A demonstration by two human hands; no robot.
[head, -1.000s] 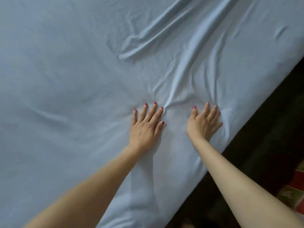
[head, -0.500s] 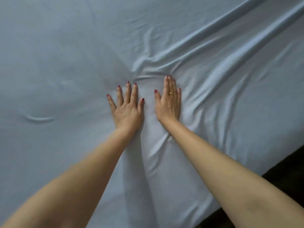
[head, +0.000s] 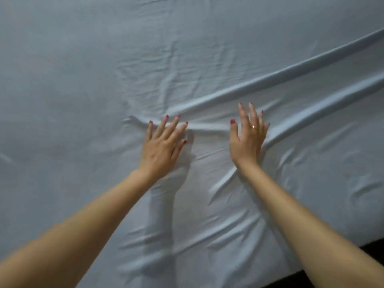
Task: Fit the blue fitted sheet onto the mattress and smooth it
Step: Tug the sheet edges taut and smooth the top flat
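- Under both palms lies the pale blue fitted cotton-like sheet (head: pixel 87 84), spread over the mattress top and filling nearly the whole view; the mattress itself is hidden beneath it.
- Just beyond the fingertips of both hands, two long raised folds (head: pixel 291 71) run diagonally away to the right, and a short crease bridges the gap between the hands.
- Left hand (head: pixel 164 146) rests flat on the cloth, fingers straight and slightly fanned, holding nothing.
- Right hand (head: pixel 247 138) is also flat with fingers spread wide, a thin gold ring (head: pixel 253 127) on one finger; it grips nothing, though whether its fingertips fully touch the cloth I cannot tell.
- Below the right wrist more rumpled creases gather, and past the right elbow a dark strip (head: pixel 340 269) marks the bed's edge.
- To smooth well, I judge the palms should press firmly and sweep outward along the long folds toward the bed's edge, pushing slack off the top rather than bunching it between the hands.
- No brand, label or writing is readable anywhere.
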